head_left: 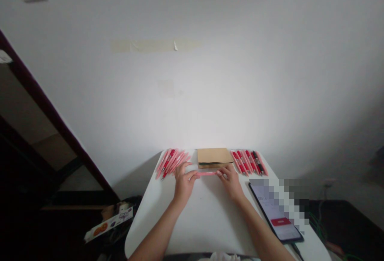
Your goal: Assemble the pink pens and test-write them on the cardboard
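Note:
A pink pen (207, 174) lies crosswise between my hands, just in front of a brown cardboard box (214, 155). My left hand (183, 179) pinches its left end between thumb and fingers. At the other end, the fingers of my right hand (229, 178) are closed on it too. Left of the box is a loose pile of pink and red pens (174, 162), close to my left fingertips. To the right, a row of pink, red and black pens (248, 162) lies side by side, slanted.
All this rests on a white table (207, 221) pushed against a pale wall (192, 105). A phone (271, 213) with a lit screen and a cable lies along the right edge, beside my right forearm. A printed carton (109, 225) sits low at the left, off the table.

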`<state>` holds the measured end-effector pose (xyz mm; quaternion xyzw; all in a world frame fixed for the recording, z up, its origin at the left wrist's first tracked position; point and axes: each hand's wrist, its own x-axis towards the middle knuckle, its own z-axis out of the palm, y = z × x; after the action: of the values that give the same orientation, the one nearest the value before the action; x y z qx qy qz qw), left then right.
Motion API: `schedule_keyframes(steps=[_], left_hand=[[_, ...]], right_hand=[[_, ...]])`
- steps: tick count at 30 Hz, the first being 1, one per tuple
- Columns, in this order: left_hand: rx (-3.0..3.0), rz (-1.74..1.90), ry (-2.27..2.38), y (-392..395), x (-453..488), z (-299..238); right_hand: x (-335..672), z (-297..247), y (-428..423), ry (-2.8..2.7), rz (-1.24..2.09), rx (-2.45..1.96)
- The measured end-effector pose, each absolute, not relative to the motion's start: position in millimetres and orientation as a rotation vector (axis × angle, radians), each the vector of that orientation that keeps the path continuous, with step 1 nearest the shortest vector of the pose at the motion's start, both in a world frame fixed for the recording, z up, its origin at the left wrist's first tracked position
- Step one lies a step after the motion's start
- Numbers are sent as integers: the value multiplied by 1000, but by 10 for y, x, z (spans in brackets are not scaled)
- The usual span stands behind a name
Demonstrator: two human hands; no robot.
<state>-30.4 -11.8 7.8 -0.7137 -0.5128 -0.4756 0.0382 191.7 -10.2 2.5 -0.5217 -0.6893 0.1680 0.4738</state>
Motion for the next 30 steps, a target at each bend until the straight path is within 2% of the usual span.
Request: schedule_keyframes(steps=[30], left_hand=[[-2197,-1394,-1664,-146,-283,99]], right_hand=[[1902,39,-100,-1705,270,-1246]])
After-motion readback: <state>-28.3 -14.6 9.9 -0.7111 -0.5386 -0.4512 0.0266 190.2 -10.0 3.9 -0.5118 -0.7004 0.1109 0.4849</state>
